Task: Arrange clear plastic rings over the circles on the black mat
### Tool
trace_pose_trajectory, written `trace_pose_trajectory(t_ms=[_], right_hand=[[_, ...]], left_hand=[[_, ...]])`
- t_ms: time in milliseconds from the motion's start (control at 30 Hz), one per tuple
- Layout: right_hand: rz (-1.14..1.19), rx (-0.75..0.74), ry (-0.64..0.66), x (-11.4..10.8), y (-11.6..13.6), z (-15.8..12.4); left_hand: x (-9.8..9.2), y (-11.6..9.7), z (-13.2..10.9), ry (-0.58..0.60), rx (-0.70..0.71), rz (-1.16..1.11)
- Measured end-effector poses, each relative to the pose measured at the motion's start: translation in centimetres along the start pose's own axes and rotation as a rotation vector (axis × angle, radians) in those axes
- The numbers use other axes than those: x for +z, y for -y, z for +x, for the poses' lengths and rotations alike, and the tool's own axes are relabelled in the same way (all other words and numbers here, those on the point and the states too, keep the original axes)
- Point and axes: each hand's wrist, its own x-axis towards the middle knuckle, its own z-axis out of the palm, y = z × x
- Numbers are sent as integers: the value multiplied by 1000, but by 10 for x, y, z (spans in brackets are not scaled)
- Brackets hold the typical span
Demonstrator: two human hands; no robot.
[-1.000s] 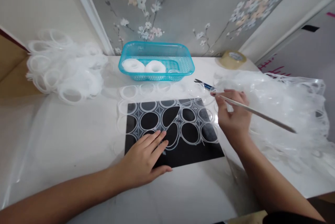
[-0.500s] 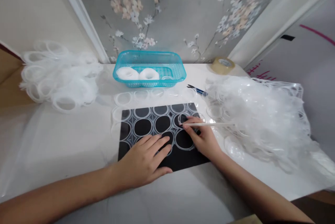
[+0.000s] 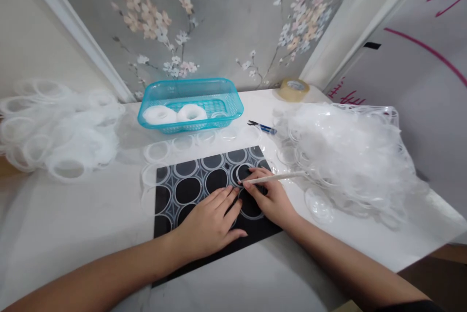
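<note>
Broadly, a white table (image 3: 83, 224) carried everything, with a filmy heap of translucent rings (image 3: 346, 151) crowding its right and a looser ring bunch (image 3: 62, 129) its left. Between them lay a smooth black sheet (image 3: 251, 231) under rows of joined pale loops; behind it stood a turquoise lattice plastic basket (image 3: 193, 89). The left hand (image 3: 213, 222) rested flat, fingers slightly spread, gripping nothing. The right hand (image 3: 272, 197), off the sheet's right edge a second earlier, was now over it, fingertips pinching a slim pale stick (image 3: 280, 175). Beyond sat a tape roll (image 3: 295, 89) and blue-handled snips (image 3: 261, 127).
</note>
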Motion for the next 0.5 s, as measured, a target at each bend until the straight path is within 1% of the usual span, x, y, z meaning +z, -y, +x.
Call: trace_pose_trajectory(t_ms=[167,233,300,367,433,467,500], right_hand=[[-69,-6,9,0,0,0],[-120,-31,6,1,0,-2],[-216,-119,20,3,-1,-6],[-356,-259,65,5,-1,-9],[-498,-379,117,2,-2,-5],[-553,-407,119,-2,-3,-1],[-592,-414,89,-8,-4,6]], left_hand=[[2,0,-1,17,6,-12],[3,0,-2,14,7,-11],[3,0,-2,16,3,-17],[3,0,-2,38,-8,-37],[2,-1,-2,70,-15,-63],[1,-1,-3,82,-16,-75],[1,-2,-3,87,-17,-86]])
